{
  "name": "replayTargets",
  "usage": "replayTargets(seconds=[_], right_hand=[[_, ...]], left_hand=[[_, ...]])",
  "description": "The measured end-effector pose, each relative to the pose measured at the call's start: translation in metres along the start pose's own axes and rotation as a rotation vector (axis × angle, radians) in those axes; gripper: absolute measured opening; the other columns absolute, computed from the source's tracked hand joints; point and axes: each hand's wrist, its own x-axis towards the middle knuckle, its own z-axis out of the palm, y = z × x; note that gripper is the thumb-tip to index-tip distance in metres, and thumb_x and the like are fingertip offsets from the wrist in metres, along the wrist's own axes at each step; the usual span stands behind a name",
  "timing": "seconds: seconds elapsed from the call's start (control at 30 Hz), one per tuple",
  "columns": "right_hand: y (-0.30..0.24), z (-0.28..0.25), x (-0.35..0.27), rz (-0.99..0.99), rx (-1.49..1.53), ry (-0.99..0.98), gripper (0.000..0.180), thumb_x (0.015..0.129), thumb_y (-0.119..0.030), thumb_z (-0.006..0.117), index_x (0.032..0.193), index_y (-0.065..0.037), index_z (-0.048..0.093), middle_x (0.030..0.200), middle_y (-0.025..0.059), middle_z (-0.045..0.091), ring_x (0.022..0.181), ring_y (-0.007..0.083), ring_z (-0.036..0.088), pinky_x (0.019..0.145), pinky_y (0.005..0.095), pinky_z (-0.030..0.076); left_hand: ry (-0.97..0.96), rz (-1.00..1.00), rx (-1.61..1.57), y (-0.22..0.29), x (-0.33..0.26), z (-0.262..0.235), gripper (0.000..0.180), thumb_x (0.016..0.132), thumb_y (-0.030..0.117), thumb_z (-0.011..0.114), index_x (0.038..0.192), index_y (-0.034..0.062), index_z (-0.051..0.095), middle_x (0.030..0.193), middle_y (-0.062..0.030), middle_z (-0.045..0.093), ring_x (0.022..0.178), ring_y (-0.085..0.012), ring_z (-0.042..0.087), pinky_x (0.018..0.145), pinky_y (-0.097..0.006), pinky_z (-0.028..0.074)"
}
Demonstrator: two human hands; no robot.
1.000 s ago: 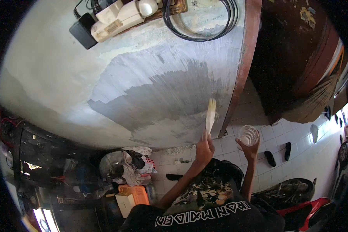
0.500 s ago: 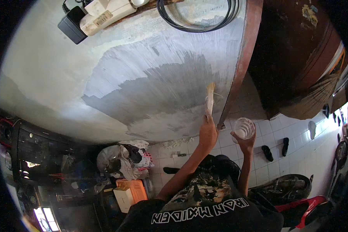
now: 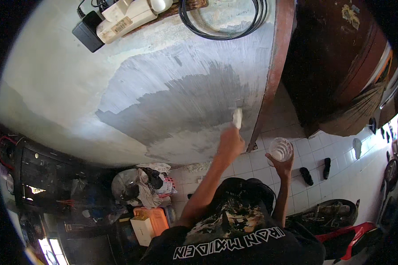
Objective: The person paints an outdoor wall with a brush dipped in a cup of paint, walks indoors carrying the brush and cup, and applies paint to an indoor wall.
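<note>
My left hand (image 3: pixel 230 143) grips a small paintbrush (image 3: pixel 237 118) whose bristles press against the grey wall (image 3: pixel 75 88), near its right edge beside a brown door frame (image 3: pixel 274 75). A darker, wet-looking grey patch (image 3: pixel 177 101) spreads over the wall to the left of the brush. My right hand (image 3: pixel 284 164) holds up a clear plastic cup (image 3: pixel 281 149) with white paint in it, just right of the door frame and apart from the wall.
A coiled black cable (image 3: pixel 223 20), a black adapter (image 3: pixel 88 32) and a cream box (image 3: pixel 124 20) hang high on the wall. Below lie a bundle of cloths (image 3: pixel 141 183), an orange box (image 3: pixel 152 218) and sandals (image 3: pixel 306 176) on white floor tiles.
My left hand has carried the brush upward along the wall's right edge. The cup hand has stayed at about the same spot beside it.
</note>
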Motion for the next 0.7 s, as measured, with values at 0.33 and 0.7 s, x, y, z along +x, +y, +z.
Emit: replayTargets(seconds=[0.33,0.7], right_hand=[[0.003,0.002,-0.002,0.007,-0.009,0.059,0.079,0.055,-0.023,0.086,0.117,-0.003,0.04,0.11,0.0126,0.053,0.101,0.0238,0.053,0.085,0.0376,0.047],[0.0,0.005,-0.006,-0.014,-0.065,0.055,0.071,0.055,-0.02,0.086,0.111,-0.004,0.044,0.104,0.0103,0.056,0.097,0.0223,0.055,0.083,0.0361,0.047]], left_hand=[[0.416,0.226,-0.118,0.076,-0.014,-0.089,0.04,0.088,0.005,0.043,0.125,-0.0069,0.038,0.084,-0.0275,0.056,0.073,-0.0406,0.056,0.062,-0.043,0.044],[0.384,0.192,0.111,-0.01,-0.008,0.057,0.071,0.075,0.0,0.057,0.134,-0.0087,0.019,0.099,-0.029,0.051,0.065,-0.0355,0.059,0.053,-0.038,0.05]])
